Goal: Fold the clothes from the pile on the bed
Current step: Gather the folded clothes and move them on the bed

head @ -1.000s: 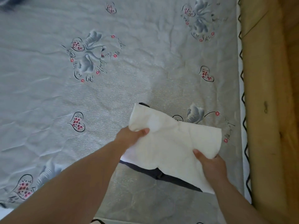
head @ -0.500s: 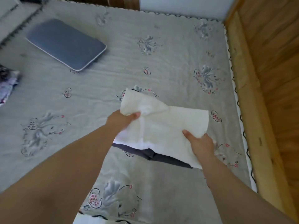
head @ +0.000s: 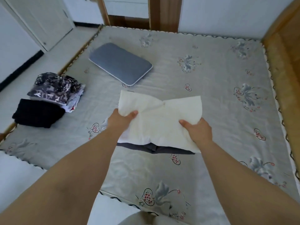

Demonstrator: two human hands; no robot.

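Holding cream garment (head: 164,120) still, stack (head: 53,93) newly visible.

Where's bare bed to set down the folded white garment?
Free: the sheet right of the white folded garment, up to the wooden bed rail; also the near strip below both hands. Crowded: the left edge, with the patterned folded stack and black folded garment, and the grey pillow beyond.

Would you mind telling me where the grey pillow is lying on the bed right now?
In the head view, the grey pillow lies flat on the bed, far and left of centre, beyond the white garment and right of the folded clothes.
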